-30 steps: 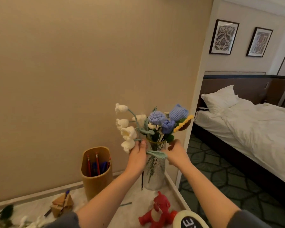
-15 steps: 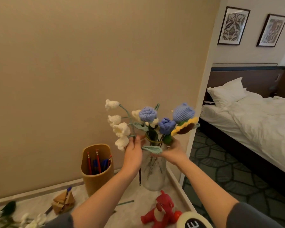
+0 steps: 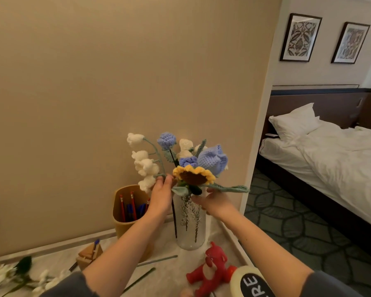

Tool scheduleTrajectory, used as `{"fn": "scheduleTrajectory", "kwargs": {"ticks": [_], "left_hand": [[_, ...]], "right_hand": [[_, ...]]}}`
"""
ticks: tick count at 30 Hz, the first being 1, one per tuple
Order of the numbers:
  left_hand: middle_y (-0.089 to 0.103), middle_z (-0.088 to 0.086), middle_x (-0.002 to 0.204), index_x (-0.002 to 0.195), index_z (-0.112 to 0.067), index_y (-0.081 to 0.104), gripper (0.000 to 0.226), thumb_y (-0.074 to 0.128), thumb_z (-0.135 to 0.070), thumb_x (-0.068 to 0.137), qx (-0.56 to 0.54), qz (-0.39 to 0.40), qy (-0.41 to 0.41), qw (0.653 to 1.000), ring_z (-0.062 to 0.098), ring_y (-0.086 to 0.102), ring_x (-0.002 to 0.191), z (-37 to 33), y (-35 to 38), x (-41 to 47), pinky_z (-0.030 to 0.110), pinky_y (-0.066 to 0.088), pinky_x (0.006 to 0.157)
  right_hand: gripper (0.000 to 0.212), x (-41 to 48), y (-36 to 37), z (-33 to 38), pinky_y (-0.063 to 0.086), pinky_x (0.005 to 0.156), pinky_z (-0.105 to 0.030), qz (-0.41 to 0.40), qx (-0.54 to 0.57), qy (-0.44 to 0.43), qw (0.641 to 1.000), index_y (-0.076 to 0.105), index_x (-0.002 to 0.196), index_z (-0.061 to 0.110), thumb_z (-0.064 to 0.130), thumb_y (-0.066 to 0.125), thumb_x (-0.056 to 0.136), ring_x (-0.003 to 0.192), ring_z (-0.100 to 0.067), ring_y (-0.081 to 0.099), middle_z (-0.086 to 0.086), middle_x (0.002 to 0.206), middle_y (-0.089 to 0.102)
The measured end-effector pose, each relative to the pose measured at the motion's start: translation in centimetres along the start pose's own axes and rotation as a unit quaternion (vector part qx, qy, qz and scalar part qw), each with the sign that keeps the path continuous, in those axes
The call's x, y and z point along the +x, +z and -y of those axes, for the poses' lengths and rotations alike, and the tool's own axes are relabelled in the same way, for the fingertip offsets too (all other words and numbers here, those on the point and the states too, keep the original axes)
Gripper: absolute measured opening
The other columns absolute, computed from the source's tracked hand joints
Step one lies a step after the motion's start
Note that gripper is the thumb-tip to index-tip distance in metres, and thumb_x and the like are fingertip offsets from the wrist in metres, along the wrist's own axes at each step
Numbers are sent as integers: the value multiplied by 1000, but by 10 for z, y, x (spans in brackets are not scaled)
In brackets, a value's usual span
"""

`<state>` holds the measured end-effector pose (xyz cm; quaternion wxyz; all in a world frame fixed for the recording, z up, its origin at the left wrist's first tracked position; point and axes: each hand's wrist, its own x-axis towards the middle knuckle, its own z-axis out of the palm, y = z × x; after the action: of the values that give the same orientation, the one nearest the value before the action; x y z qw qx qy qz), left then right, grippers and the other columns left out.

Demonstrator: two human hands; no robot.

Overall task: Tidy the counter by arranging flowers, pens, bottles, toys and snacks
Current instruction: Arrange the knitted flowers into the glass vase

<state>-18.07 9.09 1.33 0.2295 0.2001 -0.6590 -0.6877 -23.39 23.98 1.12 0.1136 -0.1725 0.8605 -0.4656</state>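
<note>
Nearest, at the bottom edge, a cream bottle (image 3: pixel 253 282) with a dark label lies just beside a red toy bear (image 3: pixel 212 267) on the pale desk (image 3: pixel 169 273). Left of them two loose stems (image 3: pixel 157 260) lie flat. A heap of white flowers (image 3: pixel 4 275) sits at the far left edge, near a small wooden block (image 3: pixel 88 252) with a blue pen stuck in it. Both forearms reach up to a clear glass vase (image 3: pixel 191 228) standing upright near the desk's right corner. The left hand (image 3: pixel 162 197) shows its back, fingertips at the green stem of a white flower stalk (image 3: pixel 145 166); whether its grip is clamped there cannot be told. The right hand (image 3: pixel 214 202) has its grip closed on the sunflower (image 3: pixel 194 176) just under the bloom, at the vase's mouth, with blue knitted flowers (image 3: pixel 212 159) behind. Left of the vase stands a tan pen holder (image 3: pixel 121 227) with red and blue pens. Beyond are a beige wall (image 3: pixel 94 82), a bed (image 3: pixel 330 151) and two framed pictures (image 3: pixel 300 37).
</note>
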Motion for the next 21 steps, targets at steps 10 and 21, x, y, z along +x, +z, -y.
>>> {"fn": "scheduleTrajectory", "kwargs": {"ticks": [10,21], "left_hand": [[66,-6,109,105,-34,63,16,49,-36,97,44,8,112,993,8,60,104,-6,-14,-88,19,46,89],[66,13,85,93,-5,62,6,64,-9,89,18,-33,200,979,30,63,82,-23,-7,-117,48,51,70]], "right_hand": [[17,-71,-10,33,52,61,-22,99,128,-71,984,74,92,16,22,58,95,73,-11,65,-5,85,73],[36,-109,-51,57,55,84,-26,195,188,-105,957,70,118,22,10,55,88,106,-13,67,5,115,72]]}}
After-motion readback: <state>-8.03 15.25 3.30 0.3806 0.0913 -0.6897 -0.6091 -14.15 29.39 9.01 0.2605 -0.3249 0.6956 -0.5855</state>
